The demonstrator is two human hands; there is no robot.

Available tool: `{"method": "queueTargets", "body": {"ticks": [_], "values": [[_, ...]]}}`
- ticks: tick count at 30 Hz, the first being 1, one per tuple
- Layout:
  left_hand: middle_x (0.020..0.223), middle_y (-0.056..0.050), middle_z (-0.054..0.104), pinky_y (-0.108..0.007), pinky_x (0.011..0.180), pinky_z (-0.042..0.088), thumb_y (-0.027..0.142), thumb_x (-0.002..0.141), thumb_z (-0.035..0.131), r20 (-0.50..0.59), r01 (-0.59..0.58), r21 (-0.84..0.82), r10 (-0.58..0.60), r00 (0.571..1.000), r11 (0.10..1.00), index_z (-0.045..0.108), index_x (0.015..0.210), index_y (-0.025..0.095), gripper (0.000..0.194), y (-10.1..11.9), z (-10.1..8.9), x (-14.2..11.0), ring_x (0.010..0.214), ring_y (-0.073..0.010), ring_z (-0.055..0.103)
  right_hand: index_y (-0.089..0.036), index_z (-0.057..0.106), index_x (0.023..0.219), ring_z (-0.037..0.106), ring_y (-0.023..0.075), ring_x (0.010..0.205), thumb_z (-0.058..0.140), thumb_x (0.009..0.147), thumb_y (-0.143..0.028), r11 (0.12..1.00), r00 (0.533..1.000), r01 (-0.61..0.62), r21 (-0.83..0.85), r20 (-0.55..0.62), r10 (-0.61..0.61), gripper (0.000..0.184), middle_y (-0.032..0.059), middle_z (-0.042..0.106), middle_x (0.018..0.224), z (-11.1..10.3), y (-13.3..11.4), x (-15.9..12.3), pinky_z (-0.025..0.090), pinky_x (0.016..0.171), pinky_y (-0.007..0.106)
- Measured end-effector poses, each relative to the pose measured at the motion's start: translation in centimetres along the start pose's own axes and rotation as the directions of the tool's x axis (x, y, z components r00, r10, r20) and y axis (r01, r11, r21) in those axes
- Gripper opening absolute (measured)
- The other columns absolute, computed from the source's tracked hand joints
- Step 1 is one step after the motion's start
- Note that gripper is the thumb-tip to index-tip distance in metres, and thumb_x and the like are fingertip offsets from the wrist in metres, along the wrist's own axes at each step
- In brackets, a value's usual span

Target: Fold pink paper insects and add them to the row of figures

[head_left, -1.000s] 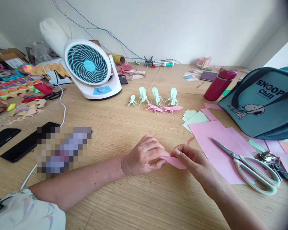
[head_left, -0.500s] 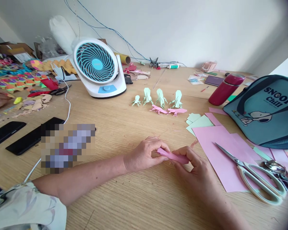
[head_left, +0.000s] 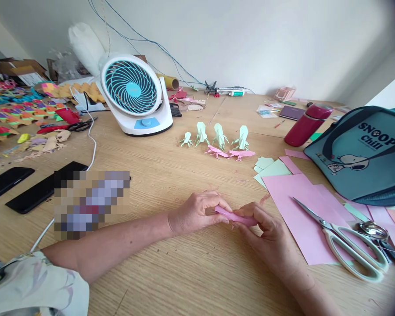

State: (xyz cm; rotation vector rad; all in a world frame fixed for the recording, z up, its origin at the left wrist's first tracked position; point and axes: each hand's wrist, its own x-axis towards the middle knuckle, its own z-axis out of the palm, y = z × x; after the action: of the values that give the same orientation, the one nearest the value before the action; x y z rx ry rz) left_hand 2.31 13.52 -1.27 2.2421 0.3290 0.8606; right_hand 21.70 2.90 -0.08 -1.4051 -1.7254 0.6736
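Observation:
Between my two hands is a small folded piece of pink paper (head_left: 237, 217), held just above the wooden table. My left hand (head_left: 202, 213) pinches its left end between thumb and forefinger. Fingers of my right hand (head_left: 265, 228) are closed on the right end, with the thumb below. My fingers hide part of the folds. Farther back stand several pale green origami insects (head_left: 220, 136), and in front of them lie two pink origami insects (head_left: 242, 154). Right of my hands are a large pink sheet (head_left: 289, 210) and scissors (head_left: 345, 241) with pale handles.
A white and blue fan (head_left: 134, 96) stands at the back left. On the right are a red flask (head_left: 307, 125) and a teal bag (head_left: 358, 153). Green paper pieces (head_left: 273, 169) lie near the pink sheet. Black devices (head_left: 46, 186) and a white cable (head_left: 92, 145) are on the left.
The pink paper has turned in my fingers, now showing a narrow folded shape with both hands gripping its ends. My right hand's thumb has shifted below it. The view has moved slightly.

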Motion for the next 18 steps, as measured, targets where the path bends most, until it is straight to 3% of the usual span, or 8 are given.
{"method": "queueTargets", "body": {"ticks": [7, 10, 12, 18], "values": [[0.087, -0.003, 0.072, -0.027, 0.084, 0.048, 0.025, 0.086, 0.069, 0.014, 0.027, 0.035, -0.027, 1.000, 0.999, 0.068, 0.094, 0.015, 0.013, 0.1, 0.0, 0.0, 0.081, -0.0133, 0.063, -0.023, 0.062, 0.100, 0.063, 0.0186, 0.087, 0.058, 0.092, -0.022, 0.999, 1.000, 0.006, -0.050, 0.025, -0.004, 0.009, 0.0044, 0.065, 0.096, 0.1, 0.1, 0.1, 0.049, 0.073, 0.029], [0.087, -0.001, 0.072, -0.026, 0.081, 0.047, 0.022, 0.084, 0.071, -0.060, 0.068, 0.106, -0.062, 0.996, 0.992, 0.067, 0.092, 0.017, 0.010, 0.3, -0.3, 0.2, 0.082, -0.0135, 0.062, -0.025, 0.057, 0.119, 0.060, 0.0219, 0.101, 0.060, 0.092, -0.028, 0.991, 0.997, 0.038, -0.128, -0.055, -0.045, 0.027, 0.0071, 0.061, 0.111, -0.1, 0.7, 0.1, 0.050, 0.084, 0.034], [0.086, 0.000, 0.071, -0.026, 0.080, 0.045, 0.020, 0.084, 0.071, -0.111, 0.121, 0.180, -0.102, 0.989, 0.976, 0.067, 0.089, 0.017, 0.008, 0.1, -0.6, 0.5, 0.082, -0.0136, 0.062, -0.026, 0.056, 0.124, 0.060, 0.0217, 0.098, 0.060, 0.092, -0.034, 0.985, 0.987, 0.044, -0.164, -0.144, -0.068, 0.033, 0.0071, 0.060, 0.112, -0.3, 1.6, 0.0, 0.051, 0.084, 0.036], [0.089, 0.001, 0.073, -0.028, 0.083, 0.043, 0.018, 0.078, 0.075, -0.156, 0.275, 0.315, -0.236, 0.959, 0.909, 0.067, 0.087, 0.019, 0.012, -1.1, -1.4, 0.9, 0.084, -0.0155, 0.063, -0.026, 0.059, 0.116, 0.061, 0.0198, 0.093, 0.058, 0.092, -0.041, 0.986, 0.962, -0.098, -0.131, -0.266, 0.060, 0.028, 0.0061, 0.058, 0.112, -0.6, 3.5, -0.1, 0.055, 0.078, 0.034]]}}
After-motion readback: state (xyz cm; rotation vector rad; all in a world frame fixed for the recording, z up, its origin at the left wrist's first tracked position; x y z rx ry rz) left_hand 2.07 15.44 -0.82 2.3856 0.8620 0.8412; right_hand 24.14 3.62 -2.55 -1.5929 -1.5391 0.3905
